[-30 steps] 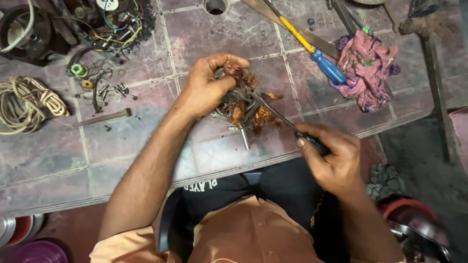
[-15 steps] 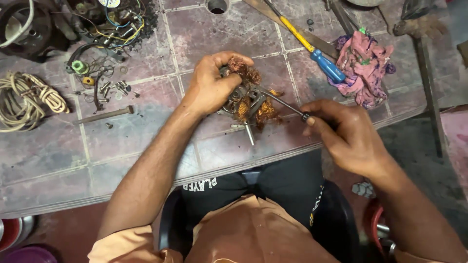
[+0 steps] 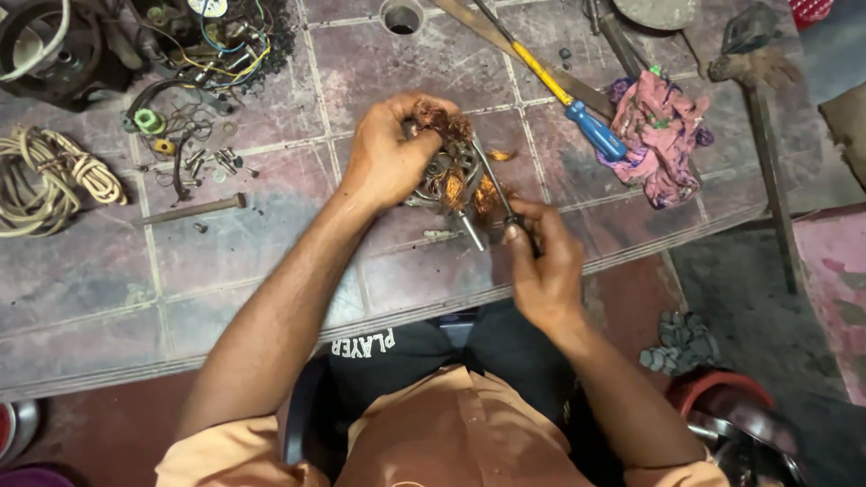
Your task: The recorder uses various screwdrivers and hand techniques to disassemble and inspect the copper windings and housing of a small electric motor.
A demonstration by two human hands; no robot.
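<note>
Hands working a copper-wound motor core at centre frame.
Left hand (image 3: 388, 162) grips the motor core (image 3: 451, 176) on the tiled table (image 3: 108, 289); right hand (image 3: 541, 261) clasps a thin metal tool (image 3: 492, 180) against it.

Work surface: tiled slab (image 3: 225, 271), mottled pink-grey, grimy grout lines, front edge running from 8 to 3 o'clock. Below it, dull red floor (image 3: 108, 433). At 3 o'clock, darker grey ground (image 3: 740, 280) and a pink slab (image 3: 839, 298). Light even, dim, no hard shadows.
</note>
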